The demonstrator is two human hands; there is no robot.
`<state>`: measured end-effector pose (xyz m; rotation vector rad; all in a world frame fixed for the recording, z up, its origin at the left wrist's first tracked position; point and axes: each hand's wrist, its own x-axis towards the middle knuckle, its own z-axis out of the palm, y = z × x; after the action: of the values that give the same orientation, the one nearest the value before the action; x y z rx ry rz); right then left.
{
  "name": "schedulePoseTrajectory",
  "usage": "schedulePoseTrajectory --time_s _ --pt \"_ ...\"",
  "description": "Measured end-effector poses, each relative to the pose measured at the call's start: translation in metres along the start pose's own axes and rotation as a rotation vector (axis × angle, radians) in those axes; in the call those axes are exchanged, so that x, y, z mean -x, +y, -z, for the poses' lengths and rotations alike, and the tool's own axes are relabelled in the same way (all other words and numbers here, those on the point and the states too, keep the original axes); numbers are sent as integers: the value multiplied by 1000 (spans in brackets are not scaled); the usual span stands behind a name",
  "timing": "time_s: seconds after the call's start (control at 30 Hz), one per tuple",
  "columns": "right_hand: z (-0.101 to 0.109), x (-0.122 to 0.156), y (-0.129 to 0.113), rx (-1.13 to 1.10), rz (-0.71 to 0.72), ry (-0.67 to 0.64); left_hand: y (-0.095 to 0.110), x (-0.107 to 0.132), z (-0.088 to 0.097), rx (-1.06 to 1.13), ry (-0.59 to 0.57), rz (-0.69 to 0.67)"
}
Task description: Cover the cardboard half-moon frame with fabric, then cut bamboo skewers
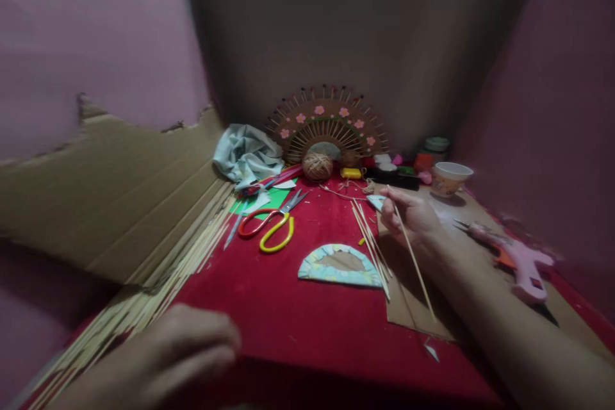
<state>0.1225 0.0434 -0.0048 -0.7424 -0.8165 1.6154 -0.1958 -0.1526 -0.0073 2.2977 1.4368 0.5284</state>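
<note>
Head view, forward-down over tabletop

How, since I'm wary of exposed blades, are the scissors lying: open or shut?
The scissors are partly open: their blades spread apart toward the tips.

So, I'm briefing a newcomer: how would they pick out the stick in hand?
On the red cloth, find the brown card at the right. Over it is the right hand, with the stick slanting down and rightward. Unlike the loose sticks lying nearby, this one is held.
</note>
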Motion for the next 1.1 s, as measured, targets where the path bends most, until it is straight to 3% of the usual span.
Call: schedulePoseTrajectory --time_s 0.03,0.17,0.23,0.33,0.5,0.7,0.87,1.0,1.1 --pt "1 0 1 3 -13 2 -3 -9 11 5 -23 92" --pt "4 -1 5 16 -37 -6 -30 -47 43 -238 299 529" --pt "6 -3 7 22 -36 -22 -48 -59 47 -452 301 701" --pt "9 -4 10 39 -37 -38 -68 -68 43 -581 161 831" --pt "6 -3 10 75 -33 -55 -76 -71 39 -585 44 902" --pt "3 -1 9 92 -31 -59 -75 -71 45 -578 54 938" --pt "5 -2 9 75 -40 -58 -61 -60 56 -621 100 974" --pt "7 -4 8 91 -16 -63 -49 -46 60 -677 204 935" --pt "6 -4 5 89 94 -12 -40 -38 60 -645 431 858"
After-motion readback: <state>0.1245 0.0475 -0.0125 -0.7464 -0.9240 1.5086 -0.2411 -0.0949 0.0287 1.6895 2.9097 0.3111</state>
